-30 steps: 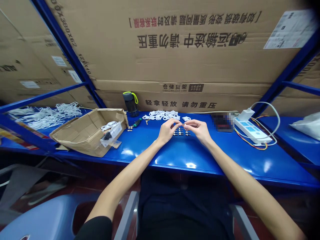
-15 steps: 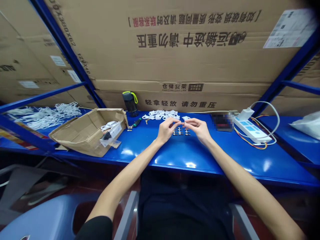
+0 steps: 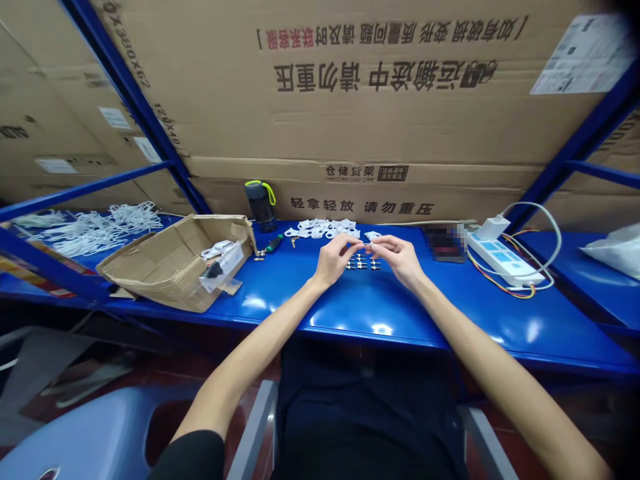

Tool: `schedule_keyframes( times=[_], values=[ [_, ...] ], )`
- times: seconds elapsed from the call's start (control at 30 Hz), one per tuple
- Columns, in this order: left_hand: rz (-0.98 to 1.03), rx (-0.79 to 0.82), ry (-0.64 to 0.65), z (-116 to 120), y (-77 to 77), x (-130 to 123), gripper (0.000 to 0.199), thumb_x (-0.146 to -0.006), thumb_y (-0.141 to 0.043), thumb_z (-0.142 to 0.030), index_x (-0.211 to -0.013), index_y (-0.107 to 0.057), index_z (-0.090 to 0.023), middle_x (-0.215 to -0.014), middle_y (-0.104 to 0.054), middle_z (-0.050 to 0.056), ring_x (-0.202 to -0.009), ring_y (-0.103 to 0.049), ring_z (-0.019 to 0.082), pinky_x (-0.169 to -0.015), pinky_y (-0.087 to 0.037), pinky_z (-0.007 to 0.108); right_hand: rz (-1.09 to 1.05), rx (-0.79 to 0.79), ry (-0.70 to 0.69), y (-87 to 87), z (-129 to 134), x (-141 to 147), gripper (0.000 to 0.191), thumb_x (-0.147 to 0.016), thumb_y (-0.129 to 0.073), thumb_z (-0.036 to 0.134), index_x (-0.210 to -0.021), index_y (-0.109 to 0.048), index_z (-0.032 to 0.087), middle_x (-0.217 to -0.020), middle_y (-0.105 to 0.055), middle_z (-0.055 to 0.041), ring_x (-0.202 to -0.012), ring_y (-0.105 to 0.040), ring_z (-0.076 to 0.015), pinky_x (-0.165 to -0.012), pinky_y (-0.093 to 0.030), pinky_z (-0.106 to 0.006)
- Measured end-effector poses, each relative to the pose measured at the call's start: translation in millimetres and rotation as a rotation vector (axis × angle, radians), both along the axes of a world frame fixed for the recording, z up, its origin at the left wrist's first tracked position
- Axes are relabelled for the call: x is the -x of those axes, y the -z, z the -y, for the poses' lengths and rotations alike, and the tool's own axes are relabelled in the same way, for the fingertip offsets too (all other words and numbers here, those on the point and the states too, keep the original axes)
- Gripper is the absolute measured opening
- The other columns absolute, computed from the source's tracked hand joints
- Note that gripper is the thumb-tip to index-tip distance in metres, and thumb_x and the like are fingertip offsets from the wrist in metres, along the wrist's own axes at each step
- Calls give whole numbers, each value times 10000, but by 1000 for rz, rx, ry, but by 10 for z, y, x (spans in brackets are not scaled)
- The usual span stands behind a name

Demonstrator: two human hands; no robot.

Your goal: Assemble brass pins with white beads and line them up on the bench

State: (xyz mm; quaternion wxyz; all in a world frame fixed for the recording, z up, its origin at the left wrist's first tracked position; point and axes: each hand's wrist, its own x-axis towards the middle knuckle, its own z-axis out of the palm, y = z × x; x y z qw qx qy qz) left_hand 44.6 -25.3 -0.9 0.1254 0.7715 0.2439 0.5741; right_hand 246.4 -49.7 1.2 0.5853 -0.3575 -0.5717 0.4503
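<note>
Head view: the left hand (image 3: pixel 333 261) and the right hand (image 3: pixel 395 259) hang close together just above a blue steel shelf (image 3: pixel 300 300), both narrowly closed. Their fingertips (image 3: pixel 361 245) meet on a small metal fitting (image 3: pixel 369 247), pinched between them and too small to make out in detail. Directly below the hands lie neat rows of metal fittings (image 3: pixel 361 263), not touching either hand. Just behind these rows sits a heap of white plastic clips (image 3: pixel 323 230), with a single white clip (image 3: pixel 373 235) lying apart at its right end. Left of the rows are a green-handled screwdriver (image 3: pixel 274 244), a dark water bottle (image 3: pixel 261 207) with a yellow-green loop, and an open cardboard box (image 3: pixel 175 263) holding white parts. White cords (image 3: pixel 95 230) lie further left. Right of the rows are a pixelated device (image 3: pixel 444 243) and a white power strip (image 3: pixel 503 261) trailing wires. Large cardboard cartons (image 3: pixel 350 120) stand behind everything.
</note>
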Motion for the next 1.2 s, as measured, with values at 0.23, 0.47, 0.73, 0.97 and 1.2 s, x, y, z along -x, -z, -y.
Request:
schedule_keyframes(
  times=[0.23,0.47,0.73,0.97,1.2],
  values=[
    [-44,-11,-1,12,16,-4,233,-1010,-643,-417,-993,-736,-204,-908,-725,33,-748,-632,148,-696,-500,284,25,-11,9,-16,16,8,325,-745,-899,471,-939,-792,232,-883,-815,-48,-879,-777,-265,-779,-604,-365],
    [-81,-11,-46,7,22,7,269,-1016,-626,-448,-996,-741,-206,-896,-727,29,-674,-583,134,-655,-465,279,68,-8,29,-35,35,19,394,-708,-908,519,-930,-779,220,-905,-817,-64,-915,-783,-298,-785,-620,-395],
    [-130,-9,-87,31,8,6,333,-1025,-595,-496,-991,-753,-205,-887,-733,37,-668,-588,136,-658,-470,284,86,-29,87,-58,52,34,419,-693,-897,579,-877,-774,223,-857,-808,-68,-846,-777,-294,-752,-630,-408],
    [-141,-26,-122,41,3,2,366,-1030,-579,-512,-982,-761,-198,-871,-740,44,-687,-620,145,-664,-478,289,98,-33,128,-55,57,42,429,-679,-901,598,-836,-762,224,-843,-803,-66,-781,-760,-275,-745,-626,-412],
    [-132,-25,-112,40,8,-3,392,-1027,-571,-532,-973,-771,-200,-862,-747,43,-697,-632,151,-670,-480,296,102,-47,148,-23,45,39,396,-708,-893,572,-844,-774,220,-846,-801,-61,-787,-752,-265,-760,-617,-406]
  ],
)
